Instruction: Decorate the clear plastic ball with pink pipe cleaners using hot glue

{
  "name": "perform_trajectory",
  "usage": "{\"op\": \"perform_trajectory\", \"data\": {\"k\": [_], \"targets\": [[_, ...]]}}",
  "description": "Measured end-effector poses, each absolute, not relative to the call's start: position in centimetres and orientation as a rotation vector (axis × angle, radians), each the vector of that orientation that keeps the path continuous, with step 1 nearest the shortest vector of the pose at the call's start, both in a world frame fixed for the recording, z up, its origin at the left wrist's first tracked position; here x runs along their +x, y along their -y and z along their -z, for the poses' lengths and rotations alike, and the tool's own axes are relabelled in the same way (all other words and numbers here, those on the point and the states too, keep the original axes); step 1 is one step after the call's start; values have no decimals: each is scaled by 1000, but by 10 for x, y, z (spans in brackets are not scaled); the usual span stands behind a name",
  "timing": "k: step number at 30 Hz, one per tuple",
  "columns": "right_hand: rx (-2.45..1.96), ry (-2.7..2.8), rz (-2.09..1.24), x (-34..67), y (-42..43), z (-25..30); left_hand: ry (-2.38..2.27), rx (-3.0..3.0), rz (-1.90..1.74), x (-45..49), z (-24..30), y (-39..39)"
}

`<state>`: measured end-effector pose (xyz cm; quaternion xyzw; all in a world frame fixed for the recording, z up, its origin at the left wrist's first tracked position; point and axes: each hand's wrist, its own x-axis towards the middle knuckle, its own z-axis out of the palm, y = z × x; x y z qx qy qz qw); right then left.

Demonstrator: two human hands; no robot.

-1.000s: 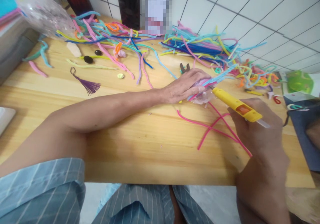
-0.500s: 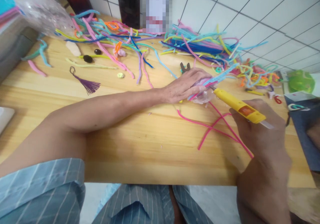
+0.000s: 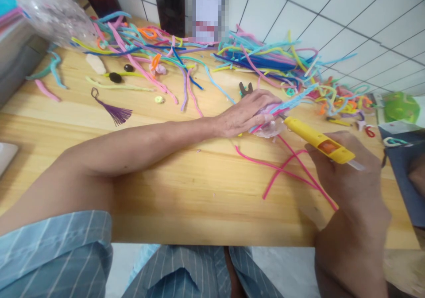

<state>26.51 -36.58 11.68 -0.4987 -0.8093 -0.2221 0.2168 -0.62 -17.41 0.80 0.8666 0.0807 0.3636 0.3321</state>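
A tassel (image 3: 117, 112) is lying just past nine o'clock, and two black ovals (image 3: 115, 77) are resting near it, toward ten. A bag (image 3: 58, 15) is bulging beyond them. Tiles (image 3: 335, 19) are stretching toward two, and a green object (image 3: 401, 107) is sitting near three.

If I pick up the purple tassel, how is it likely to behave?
The purple tassel is probably floppy, since its thin strands fan out loosely on the table. It should be light, as it looks like mere thread. It seems unlikely to roll, lying flat.
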Motion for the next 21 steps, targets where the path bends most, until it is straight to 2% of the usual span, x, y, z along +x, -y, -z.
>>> {"op": "perform_trajectory", "data": {"k": [21], "targets": [[-1348,2285,666,260,366,-122,-258,2309,-1007,-10,-23,190]]}}
